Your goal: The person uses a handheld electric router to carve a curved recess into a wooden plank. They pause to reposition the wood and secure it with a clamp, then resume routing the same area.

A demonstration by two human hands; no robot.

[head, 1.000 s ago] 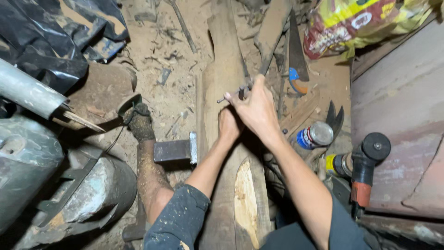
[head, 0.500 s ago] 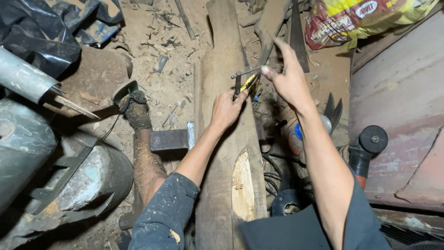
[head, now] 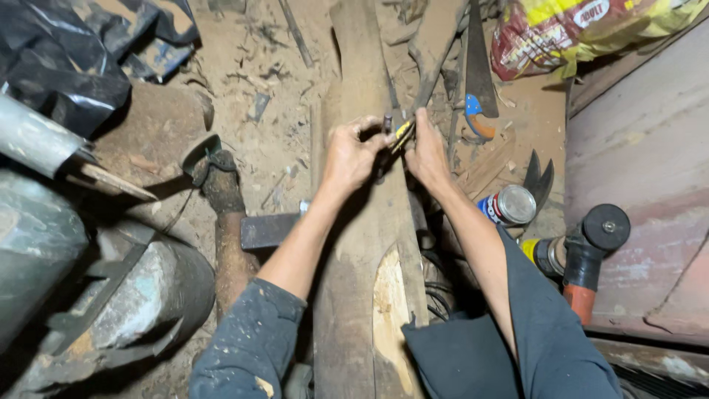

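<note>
A long, rough wooden plank (head: 365, 244) lies on the dusty floor, its long axis running from the person's lap away toward the top of the view. Its surface is dark and weathered, with a pale, freshly split patch on the near end, right of the middle.

Over the far half of the plank both hands meet around a small tool with a yellow-and-black part (head: 402, 131) and a short dark metal stub (head: 387, 120); what kind of tool it is cannot be told. The yellow-and-black part slants up and to the right, just above the plank's surface, near its right edge.

The left hand (head: 351, 154) comes in from the lower left, forearm stretched along the plank, fingers curled and closed about the dark stub, thumb bent over the top. The right hand (head: 425, 151) reaches in from the lower right, its wrist crossing the plank's right edge, fingers pinched shut on the yellow-and-black part.

Left of the plank, touching its edge, sits a hammer head (head: 267, 230). Right of the plank stands a spray can (head: 506, 207), and further right an angle grinder (head: 587, 247). Beyond the hands, just right of the plank's far end, lies a handsaw with a blue-and-orange handle (head: 478, 111).
</note>
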